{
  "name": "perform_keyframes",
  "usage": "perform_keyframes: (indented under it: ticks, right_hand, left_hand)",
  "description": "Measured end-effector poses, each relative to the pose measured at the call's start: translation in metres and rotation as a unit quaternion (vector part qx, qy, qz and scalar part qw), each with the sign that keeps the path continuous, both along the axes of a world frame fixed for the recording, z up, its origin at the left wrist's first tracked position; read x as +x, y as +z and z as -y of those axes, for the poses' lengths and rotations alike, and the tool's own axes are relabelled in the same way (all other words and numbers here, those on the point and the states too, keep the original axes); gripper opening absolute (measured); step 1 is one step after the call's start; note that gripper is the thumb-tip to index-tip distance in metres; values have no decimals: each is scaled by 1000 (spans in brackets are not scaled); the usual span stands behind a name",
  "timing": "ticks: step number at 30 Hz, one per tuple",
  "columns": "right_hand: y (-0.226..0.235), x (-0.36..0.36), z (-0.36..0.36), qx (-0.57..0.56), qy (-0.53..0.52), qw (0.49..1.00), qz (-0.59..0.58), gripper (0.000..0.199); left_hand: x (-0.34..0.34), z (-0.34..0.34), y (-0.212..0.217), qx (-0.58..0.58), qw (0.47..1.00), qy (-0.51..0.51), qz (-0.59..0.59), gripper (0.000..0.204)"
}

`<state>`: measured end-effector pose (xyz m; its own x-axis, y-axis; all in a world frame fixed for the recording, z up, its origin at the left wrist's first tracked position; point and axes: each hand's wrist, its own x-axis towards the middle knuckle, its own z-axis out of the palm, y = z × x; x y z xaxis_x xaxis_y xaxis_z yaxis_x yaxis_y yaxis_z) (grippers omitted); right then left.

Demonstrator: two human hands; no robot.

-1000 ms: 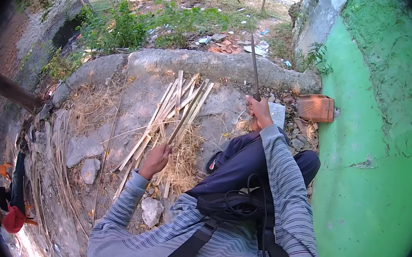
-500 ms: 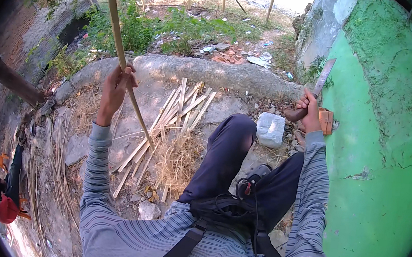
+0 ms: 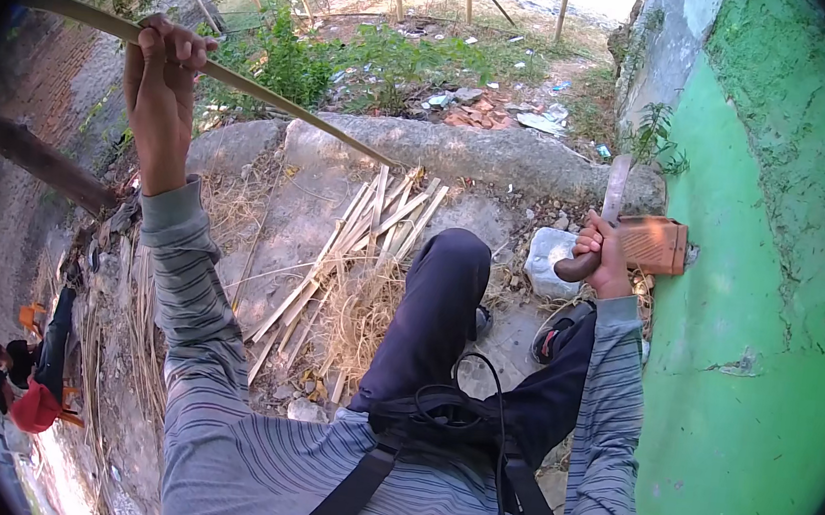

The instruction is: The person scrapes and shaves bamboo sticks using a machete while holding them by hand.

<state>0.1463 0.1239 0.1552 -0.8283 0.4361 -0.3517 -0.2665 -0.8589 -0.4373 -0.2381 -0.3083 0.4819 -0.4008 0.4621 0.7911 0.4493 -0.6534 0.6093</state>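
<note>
My left hand (image 3: 163, 80), raised at the upper left, is wrapped round a long bamboo strip (image 3: 278, 100). The strip slants down to the right, and its lower tip is near the far end of a pile of split bamboo slats (image 3: 334, 239). In my right hand (image 3: 613, 264) is a machete (image 3: 616, 186); the fingers close round its brown curved handle, and the blade points away from me. Pale bamboo shavings (image 3: 361, 317) lie heaped between the slats and my knee. A whitish stone block (image 3: 545, 261) sits just left of my right hand.
Close on the right stands a green wall (image 3: 716, 430), with an orange brick (image 3: 665, 246) by it. A low concrete ledge (image 3: 444, 150) runs across the far side. At the left are a wooden post (image 3: 40, 163), long bamboo strips (image 3: 148, 330) and a person (image 3: 37, 404).
My left hand has moved up and left, tilting the bamboo strip from steep to nearly level. My right hand has come down slightly with the machete, now more upright. My feet have shifted.
</note>
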Motion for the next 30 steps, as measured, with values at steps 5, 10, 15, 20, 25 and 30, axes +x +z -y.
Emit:
perform_keyframes:
  ticks: [5, 10, 15, 20, 25, 30]
  right_hand:
    - [9, 1, 6, 10, -9, 1000, 13, 25]
    - [8, -9, 7, -2, 6, 1000, 5, 28]
    - [13, -3, 10, 0, -21, 1000, 5, 28]
    - [13, 4, 24, 22, -51, 998, 21, 23]
    - [4, 1, 63, 87, -57, 990, 98, 27]
    - [1, -32, 122, 163, -39, 966, 195, 27]
  left_hand:
    - [14, -82, -60, -19, 957, 289, 22, 33]
    - [1, -146, -191, -176, 958, 136, 183, 30]
    - [25, -178, -264, -216, 945, 124, 214, 31]
    - [37, -169, -289, -149, 963, 75, 209, 26]
    - [35, -146, -297, -151, 958, 51, 238, 52]
    - [33, -151, -312, -134, 963, 34, 233, 60]
